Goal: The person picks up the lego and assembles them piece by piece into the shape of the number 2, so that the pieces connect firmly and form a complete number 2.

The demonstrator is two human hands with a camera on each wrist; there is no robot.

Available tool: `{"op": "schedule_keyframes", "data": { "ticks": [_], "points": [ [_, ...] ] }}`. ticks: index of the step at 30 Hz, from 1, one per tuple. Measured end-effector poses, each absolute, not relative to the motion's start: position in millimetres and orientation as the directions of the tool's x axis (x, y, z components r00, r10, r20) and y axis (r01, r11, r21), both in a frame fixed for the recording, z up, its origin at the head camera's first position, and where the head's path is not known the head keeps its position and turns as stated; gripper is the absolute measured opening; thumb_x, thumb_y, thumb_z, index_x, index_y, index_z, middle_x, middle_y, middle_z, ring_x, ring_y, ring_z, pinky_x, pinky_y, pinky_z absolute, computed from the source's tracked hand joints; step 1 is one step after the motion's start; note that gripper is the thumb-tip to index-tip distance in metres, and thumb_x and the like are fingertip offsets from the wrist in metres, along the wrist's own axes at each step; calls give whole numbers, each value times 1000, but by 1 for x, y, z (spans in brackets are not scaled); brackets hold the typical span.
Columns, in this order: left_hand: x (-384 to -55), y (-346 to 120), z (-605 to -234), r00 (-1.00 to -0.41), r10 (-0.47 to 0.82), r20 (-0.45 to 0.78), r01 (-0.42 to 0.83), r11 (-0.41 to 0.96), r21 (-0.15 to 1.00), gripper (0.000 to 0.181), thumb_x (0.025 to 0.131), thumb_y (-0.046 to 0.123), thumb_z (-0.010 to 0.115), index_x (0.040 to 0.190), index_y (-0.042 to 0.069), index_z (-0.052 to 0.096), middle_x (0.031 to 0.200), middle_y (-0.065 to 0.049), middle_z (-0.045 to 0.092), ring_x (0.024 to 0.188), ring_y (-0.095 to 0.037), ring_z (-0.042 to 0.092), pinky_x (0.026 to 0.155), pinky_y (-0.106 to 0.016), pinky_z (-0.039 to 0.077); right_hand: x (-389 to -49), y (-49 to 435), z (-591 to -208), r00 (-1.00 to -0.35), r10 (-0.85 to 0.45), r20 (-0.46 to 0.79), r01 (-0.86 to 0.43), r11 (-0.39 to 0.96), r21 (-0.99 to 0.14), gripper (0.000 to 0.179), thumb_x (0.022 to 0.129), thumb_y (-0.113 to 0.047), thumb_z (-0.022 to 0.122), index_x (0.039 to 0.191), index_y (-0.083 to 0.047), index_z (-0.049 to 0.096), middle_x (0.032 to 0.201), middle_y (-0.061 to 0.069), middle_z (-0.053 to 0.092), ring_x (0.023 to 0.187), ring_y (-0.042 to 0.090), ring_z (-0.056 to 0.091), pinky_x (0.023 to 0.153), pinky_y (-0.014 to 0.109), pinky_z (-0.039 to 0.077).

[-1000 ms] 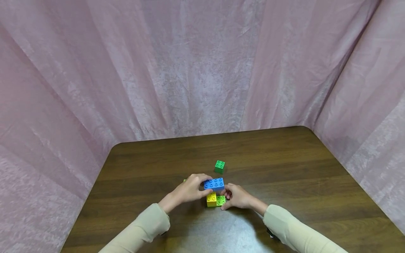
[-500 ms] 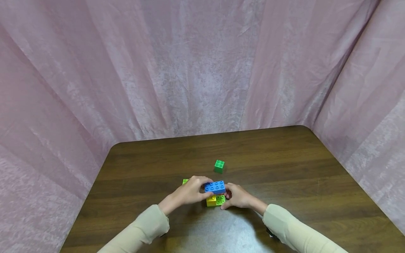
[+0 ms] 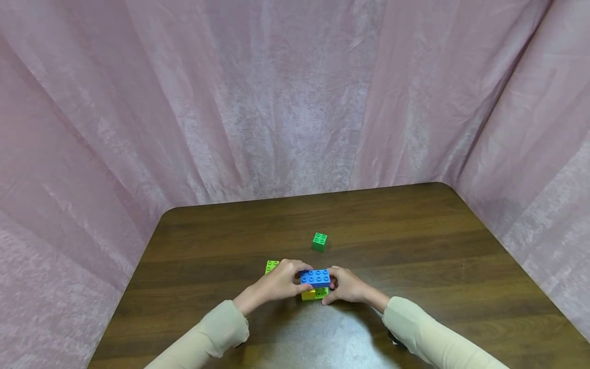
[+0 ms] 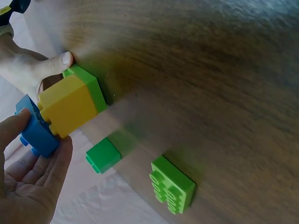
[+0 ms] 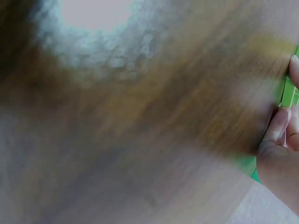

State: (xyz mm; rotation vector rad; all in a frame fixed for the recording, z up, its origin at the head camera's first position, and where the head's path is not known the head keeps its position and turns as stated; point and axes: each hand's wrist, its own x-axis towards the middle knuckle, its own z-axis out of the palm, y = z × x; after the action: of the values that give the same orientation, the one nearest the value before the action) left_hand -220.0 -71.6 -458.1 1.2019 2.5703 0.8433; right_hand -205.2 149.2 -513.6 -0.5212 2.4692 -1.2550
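My left hand [image 3: 281, 281] pinches a blue toy brick [image 3: 315, 278] between thumb and fingers, its studs facing up. In the left wrist view the blue brick [image 4: 39, 133] is right at the studs of a yellow brick [image 4: 70, 105], slightly tilted against it. That yellow brick is stacked on a light green brick [image 4: 93, 86], covering part of its top. With thumb and fingers at its right end, my right hand [image 3: 348, 286] holds the light green brick [image 3: 321, 293] down on the table. The right wrist view shows only part of this hand and the light green edge.
A small green brick [image 3: 319, 241] stands on the wooden table [image 3: 392, 230] beyond the hands. Another light green brick [image 3: 272, 266] lies behind my left hand, partly hidden by it. Pink curtains [image 3: 295, 102] hang along the table's far and side edges.
My left hand has brought the blue brick slightly right and toward me, so it now covers the yellow brick's studs. More of the light green brick behind it shows. The right hand stays put.
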Motion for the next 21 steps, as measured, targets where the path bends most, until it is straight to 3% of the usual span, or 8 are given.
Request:
{"op": "schedule_keyframes", "data": {
  "ticks": [11, 21],
  "points": [
    [-219, -64, -459, -658, 752, 37, 635, 527, 566, 37, 87, 16, 73, 118, -3, 66, 110, -14, 72, 80, -5, 56, 68, -13, 48, -206, 149, -515, -878, -465, -108, -199, 562, -802, 40, 70, -16, 88, 99, -5, 63, 97, 4, 61, 89, 15, 56, 79, 30, 48],
    [-215, -72, -461, -698, 714, 43, 611, 564, 556, 37, 86, 18, 75, 116, -3, 67, 109, -13, 73, 86, -7, 62, 75, -18, 52, -205, 150, -513, -879, -469, -91, -192, 522, -831, 37, 68, -10, 87, 82, -5, 53, 80, 1, 47, 73, 11, 45, 63, 19, 37]
  ]
}}
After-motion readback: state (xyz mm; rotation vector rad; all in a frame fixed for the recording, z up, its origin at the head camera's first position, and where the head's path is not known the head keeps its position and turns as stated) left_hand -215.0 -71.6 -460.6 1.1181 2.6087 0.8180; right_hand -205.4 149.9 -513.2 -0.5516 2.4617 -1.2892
